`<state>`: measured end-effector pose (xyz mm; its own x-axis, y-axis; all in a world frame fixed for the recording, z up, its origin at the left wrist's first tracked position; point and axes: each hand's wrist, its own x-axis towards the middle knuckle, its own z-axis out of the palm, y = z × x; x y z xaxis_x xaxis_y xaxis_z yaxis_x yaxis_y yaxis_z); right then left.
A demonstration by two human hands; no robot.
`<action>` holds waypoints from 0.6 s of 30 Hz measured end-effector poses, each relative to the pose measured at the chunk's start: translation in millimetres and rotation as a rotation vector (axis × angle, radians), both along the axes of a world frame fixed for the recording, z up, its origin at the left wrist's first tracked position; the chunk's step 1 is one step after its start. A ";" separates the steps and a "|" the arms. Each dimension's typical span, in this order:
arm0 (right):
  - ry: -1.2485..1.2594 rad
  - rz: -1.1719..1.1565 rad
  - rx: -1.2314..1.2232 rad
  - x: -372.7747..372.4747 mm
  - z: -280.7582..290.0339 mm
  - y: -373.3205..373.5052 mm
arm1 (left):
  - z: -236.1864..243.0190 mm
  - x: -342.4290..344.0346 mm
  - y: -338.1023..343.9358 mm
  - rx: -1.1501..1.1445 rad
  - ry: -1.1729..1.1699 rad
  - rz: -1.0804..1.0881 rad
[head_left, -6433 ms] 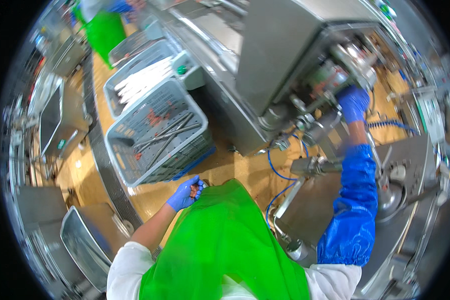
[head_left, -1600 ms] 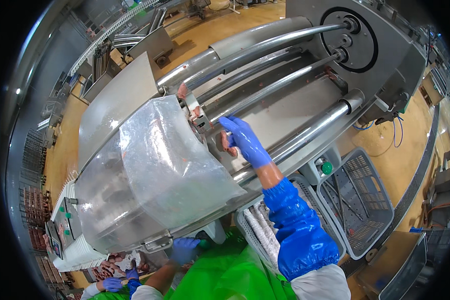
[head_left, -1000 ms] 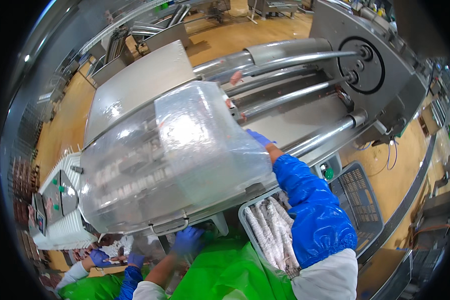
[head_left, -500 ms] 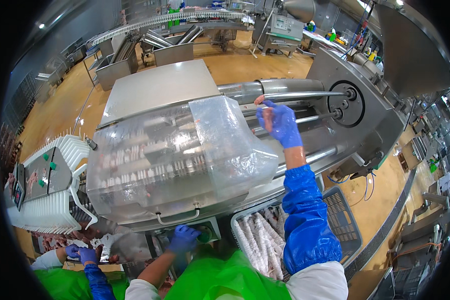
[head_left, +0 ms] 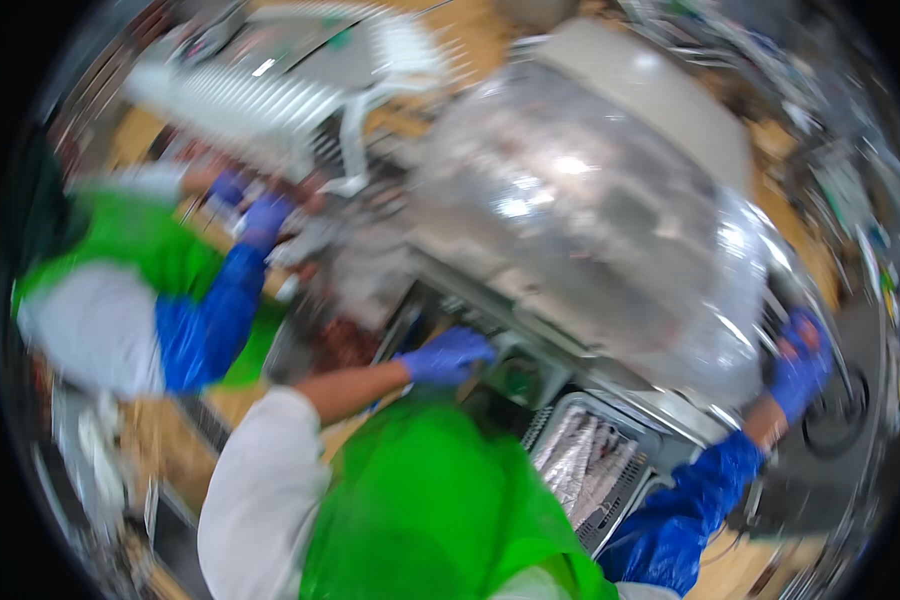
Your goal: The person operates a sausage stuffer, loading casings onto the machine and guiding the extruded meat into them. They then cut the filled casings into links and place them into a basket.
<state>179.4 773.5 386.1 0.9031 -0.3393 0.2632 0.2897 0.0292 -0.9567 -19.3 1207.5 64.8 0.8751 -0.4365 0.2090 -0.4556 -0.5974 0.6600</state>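
My left hand (head_left: 448, 356), in a blue glove, is over the machine's near edge, left of a grey box (head_left: 518, 378) with a green round part. Motion blurs its fingers, and I cannot tell whether it touches the box. My right hand (head_left: 802, 368), also gloved, is at the right end of the machine's clear cover (head_left: 570, 210), beside metal rods. Its fingers curl round something small and pink that looks like a piece of meat (head_left: 798, 336); blur hides its exact shape.
A grey crate (head_left: 650, 440) below the machine holds long, pale, shiny wrapped pieces (head_left: 578, 465). At left, a co-worker's gloved hands (head_left: 260, 215) are over meat by a white-slatted conveyor (head_left: 240, 110). Dark red meat (head_left: 345, 345) lies near my left forearm.
The view has swung left and tilted, so the machine appears further right and the co-worker shows more. My right hand stays at the machine's right end, my left near the grey box.
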 end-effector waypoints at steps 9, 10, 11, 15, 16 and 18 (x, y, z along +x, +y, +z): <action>0.581 0.529 0.444 -110.7 -55.4 182.1 | -82.7 -125.6 116.3 0.043 0.868 0.402; 0.695 0.700 0.360 -128.6 -66.6 227.8 | -87.2 -133.9 124.5 0.071 0.904 0.373; 0.800 1.072 0.291 -130.8 -82.1 272.3 | -92.4 -143.2 130.9 0.100 0.938 0.341; 0.349 1.375 -0.350 -176.4 -194.9 400.0 | -139.4 -159.8 155.2 0.337 1.071 0.163; 0.213 1.278 -0.813 -185.5 -214.7 402.5 | -147.4 -168.4 162.3 0.383 1.070 0.122; 0.202 1.275 -0.761 -179.1 -249.1 373.7 | -137.5 -182.0 161.9 0.324 1.046 0.223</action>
